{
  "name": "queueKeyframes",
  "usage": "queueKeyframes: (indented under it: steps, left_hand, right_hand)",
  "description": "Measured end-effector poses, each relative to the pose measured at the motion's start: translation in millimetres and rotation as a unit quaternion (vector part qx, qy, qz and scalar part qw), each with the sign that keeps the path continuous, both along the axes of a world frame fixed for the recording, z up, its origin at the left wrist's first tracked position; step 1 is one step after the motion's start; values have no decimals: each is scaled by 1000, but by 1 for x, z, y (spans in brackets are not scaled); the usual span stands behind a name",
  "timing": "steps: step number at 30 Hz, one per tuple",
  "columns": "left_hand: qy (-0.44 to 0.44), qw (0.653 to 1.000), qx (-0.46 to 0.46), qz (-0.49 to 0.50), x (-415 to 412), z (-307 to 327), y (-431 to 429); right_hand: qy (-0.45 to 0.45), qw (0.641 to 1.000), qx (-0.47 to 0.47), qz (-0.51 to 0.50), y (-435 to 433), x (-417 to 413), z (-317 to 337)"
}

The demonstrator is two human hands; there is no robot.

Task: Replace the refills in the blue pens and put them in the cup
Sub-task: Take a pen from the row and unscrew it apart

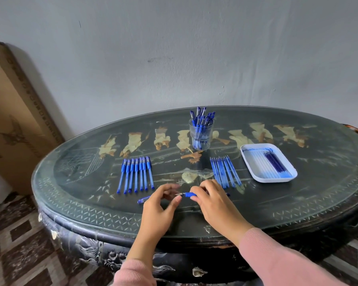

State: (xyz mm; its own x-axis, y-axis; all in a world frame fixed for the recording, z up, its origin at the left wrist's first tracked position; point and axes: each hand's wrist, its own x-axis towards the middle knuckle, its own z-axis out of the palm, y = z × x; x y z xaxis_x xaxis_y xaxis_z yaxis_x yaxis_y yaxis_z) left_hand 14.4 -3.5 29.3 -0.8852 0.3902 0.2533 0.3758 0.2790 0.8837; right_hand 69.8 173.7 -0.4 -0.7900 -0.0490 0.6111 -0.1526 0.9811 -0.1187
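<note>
Right hand [213, 201] pinches the pen [189, 194], nib toward 9 o'clock; left hand [159, 209] loose, empty; best to unscrew the nib squarely.

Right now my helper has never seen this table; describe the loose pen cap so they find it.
On the dark oval table, find the row of capped blue pens left of centre. Just nearer the front edge, by the left hand, lies the pen cap: short, alone and crosswise, unlike those long pens.

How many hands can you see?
2. The right hand holds a blue pen above the table; the left hand is beside it, at the pen's tip.
</note>
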Motion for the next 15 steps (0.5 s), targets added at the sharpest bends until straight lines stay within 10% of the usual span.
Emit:
queueKeyframes:
  steps: [15]
  left_hand:
    - [7,999,-34,15,-1,-2,3]
  right_hand:
    - [-4,1000,2,6,-1,1,2]
